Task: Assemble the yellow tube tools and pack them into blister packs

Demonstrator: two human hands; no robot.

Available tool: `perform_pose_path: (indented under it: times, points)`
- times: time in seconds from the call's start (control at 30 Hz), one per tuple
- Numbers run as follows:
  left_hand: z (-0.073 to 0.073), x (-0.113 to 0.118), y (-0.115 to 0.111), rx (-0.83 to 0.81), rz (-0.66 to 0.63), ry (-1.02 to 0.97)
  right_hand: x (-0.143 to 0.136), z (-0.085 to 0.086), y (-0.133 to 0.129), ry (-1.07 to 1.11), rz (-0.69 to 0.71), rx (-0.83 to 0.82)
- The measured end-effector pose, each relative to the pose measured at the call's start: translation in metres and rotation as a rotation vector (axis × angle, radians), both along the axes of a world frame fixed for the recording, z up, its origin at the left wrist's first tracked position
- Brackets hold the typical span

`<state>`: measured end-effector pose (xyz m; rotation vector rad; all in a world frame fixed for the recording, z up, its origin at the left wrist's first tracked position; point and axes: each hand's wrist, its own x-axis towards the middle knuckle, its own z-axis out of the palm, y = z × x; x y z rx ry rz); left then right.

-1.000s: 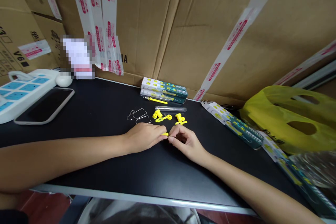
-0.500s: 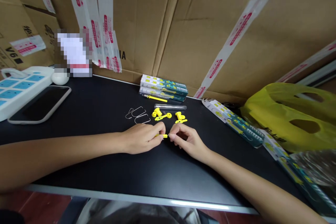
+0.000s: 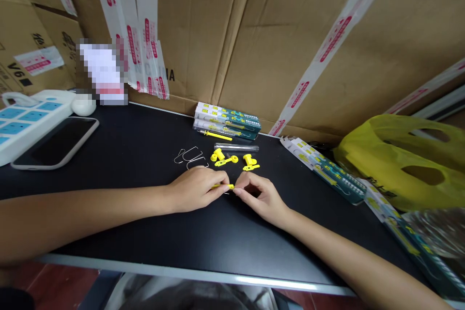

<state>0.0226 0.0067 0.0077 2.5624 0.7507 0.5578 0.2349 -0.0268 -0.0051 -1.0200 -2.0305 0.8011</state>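
Observation:
Near the middle of the table, my left hand [image 3: 194, 189] is closed around a thin yellow plastic rod [image 3: 231, 186], whose right end pokes out past the fingertips. My right hand [image 3: 263, 198] pinches thumb and forefinger together at that end; what sits between them is tiny and mostly hidden. A short thin metal wire shows just below the left fingertips. Just beyond the hands lie small yellow plastic parts [image 3: 250, 160], a yellow piece with a ring end [image 3: 227, 161], bent wire hooks [image 3: 196, 161] and a clear plastic tube [image 3: 236, 147].
Printed boxes [image 3: 227, 121] stand at the back, a yellow rod assembly [image 3: 216, 135] before them. More boxes [image 3: 323, 169] and a yellow plastic bag [image 3: 395, 160] lie on the right. A phone [image 3: 54, 144] and a power strip [image 3: 32, 121] occupy the left. Cardboard [image 3: 203, 24] walls the rear.
The fingertips have shifted slightly, and the small dark tip seen at the rod's end is now covered by my right fingers. Both hands stay in about the same place.

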Motion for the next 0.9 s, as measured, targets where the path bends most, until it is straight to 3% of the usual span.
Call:
perform_pose_path:
  times: [0.43, 0.9]
  points:
    - [0.0002, 0.0011, 0.0016, 0.044, -0.023, 0.121, -0.0002, 0.0003, 0.0011, -0.038, 0.013, 0.074]
    - [-0.005, 0.0024, 0.0007, 0.256, -0.019, 0.213, -0.0004, 0.0021, 0.0025, -0.079, 0.018, -0.061]
